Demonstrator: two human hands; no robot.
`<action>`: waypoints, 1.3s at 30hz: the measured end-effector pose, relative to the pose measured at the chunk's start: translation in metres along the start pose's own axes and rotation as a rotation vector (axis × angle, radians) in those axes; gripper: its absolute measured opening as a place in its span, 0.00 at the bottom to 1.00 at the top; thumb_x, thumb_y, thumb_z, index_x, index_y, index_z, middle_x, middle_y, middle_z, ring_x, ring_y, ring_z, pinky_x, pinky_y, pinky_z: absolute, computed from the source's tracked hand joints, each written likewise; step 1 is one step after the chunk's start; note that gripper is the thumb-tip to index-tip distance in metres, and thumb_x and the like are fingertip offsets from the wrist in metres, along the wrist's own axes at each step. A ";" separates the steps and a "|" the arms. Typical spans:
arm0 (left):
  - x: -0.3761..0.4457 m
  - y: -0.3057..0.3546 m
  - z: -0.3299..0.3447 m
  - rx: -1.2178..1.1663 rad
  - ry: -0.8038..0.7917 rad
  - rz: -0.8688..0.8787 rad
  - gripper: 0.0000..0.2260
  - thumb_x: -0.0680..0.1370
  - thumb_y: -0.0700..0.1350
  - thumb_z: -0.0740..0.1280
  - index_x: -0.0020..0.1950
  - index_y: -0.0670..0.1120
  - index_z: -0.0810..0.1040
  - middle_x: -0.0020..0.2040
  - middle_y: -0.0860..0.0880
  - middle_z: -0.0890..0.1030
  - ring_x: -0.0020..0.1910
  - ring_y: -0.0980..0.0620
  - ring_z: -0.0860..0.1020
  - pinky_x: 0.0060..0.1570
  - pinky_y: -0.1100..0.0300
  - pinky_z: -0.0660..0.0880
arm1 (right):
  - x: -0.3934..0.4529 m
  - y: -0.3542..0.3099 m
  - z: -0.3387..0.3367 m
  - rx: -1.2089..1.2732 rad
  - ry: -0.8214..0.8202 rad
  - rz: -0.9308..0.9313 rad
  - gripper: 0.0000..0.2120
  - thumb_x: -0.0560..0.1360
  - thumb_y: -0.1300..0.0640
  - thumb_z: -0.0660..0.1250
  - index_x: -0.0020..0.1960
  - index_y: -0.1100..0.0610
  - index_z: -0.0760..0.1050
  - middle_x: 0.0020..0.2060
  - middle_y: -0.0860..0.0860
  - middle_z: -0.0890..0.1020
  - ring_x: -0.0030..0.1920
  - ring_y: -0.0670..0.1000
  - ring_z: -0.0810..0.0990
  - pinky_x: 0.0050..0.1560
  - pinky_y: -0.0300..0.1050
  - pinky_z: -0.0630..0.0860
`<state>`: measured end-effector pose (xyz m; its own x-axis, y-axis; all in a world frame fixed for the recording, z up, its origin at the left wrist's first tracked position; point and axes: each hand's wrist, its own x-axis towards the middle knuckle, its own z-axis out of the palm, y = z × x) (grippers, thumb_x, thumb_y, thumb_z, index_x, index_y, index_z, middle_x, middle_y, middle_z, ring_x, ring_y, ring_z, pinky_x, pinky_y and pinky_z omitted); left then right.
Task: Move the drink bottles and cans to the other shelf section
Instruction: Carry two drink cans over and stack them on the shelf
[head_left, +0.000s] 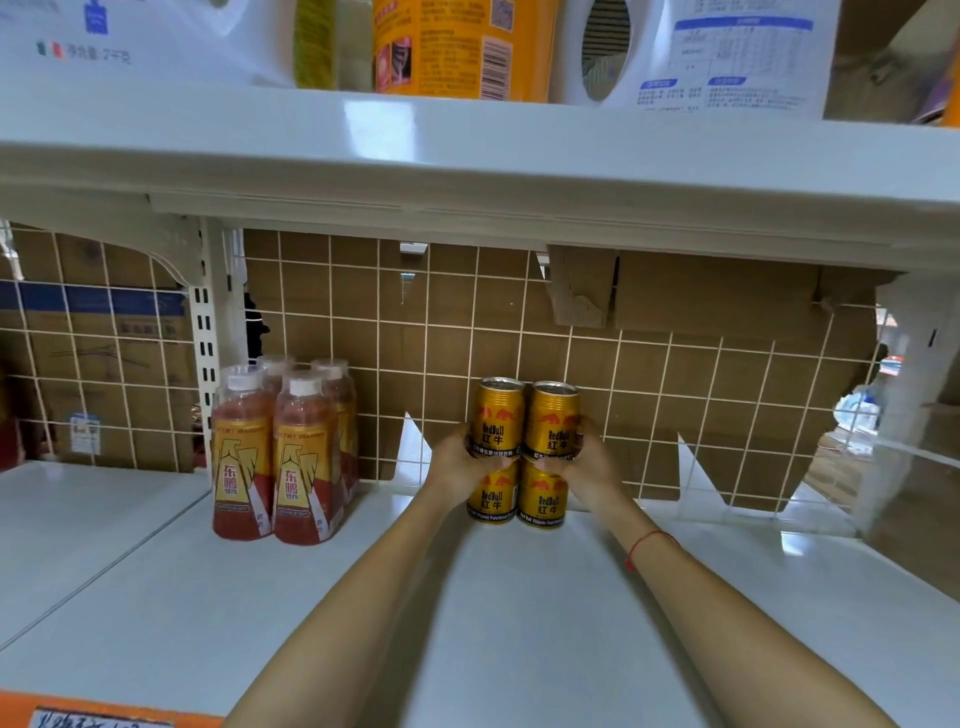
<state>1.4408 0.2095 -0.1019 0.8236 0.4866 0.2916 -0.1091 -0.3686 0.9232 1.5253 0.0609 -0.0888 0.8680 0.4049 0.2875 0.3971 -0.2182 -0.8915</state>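
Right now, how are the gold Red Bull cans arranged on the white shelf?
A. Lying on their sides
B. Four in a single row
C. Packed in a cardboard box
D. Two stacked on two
D: two gold Red Bull cans stand upright on two more, with the left hand and right hand gripping the upper pair from either side.

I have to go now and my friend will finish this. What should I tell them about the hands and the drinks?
Left hand: gripping the left side of the can stack.
Right hand: gripping the right side of it.
Cans: four gold cans, two top cans stacked on two bottom cans, standing on the white shelf near the wire back grid.
Bottles: a wrapped pack of red drink bottles stands to the left on the same shelf, untouched.
Done: can't tell which section is the goal.
Left: likely shift the cans, then the bottle pack. Keep the stack squeezed evenly; the top cans could topple.
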 end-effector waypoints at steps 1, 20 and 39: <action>0.000 0.000 0.000 -0.002 -0.001 0.002 0.22 0.70 0.41 0.76 0.62 0.46 0.74 0.59 0.45 0.80 0.58 0.45 0.79 0.59 0.50 0.75 | -0.001 -0.001 0.000 0.001 -0.003 0.002 0.31 0.66 0.64 0.77 0.64 0.54 0.67 0.58 0.52 0.78 0.59 0.55 0.77 0.62 0.59 0.73; -0.006 0.004 0.003 0.014 0.014 0.003 0.22 0.71 0.42 0.74 0.64 0.44 0.74 0.61 0.45 0.79 0.58 0.46 0.78 0.54 0.57 0.73 | -0.006 0.002 0.002 -0.002 0.045 -0.044 0.31 0.65 0.62 0.78 0.64 0.56 0.68 0.59 0.55 0.79 0.59 0.57 0.77 0.61 0.61 0.73; -0.040 0.027 -0.012 0.113 -0.026 -0.019 0.28 0.73 0.47 0.73 0.69 0.48 0.65 0.65 0.48 0.75 0.64 0.47 0.74 0.62 0.53 0.70 | -0.040 -0.022 -0.011 0.001 -0.019 -0.030 0.32 0.71 0.59 0.74 0.70 0.54 0.63 0.65 0.53 0.74 0.65 0.54 0.72 0.60 0.49 0.70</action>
<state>1.3981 0.1890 -0.0857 0.8391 0.4741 0.2667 -0.0314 -0.4472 0.8939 1.4850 0.0399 -0.0768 0.8498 0.4280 0.3078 0.4227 -0.2045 -0.8829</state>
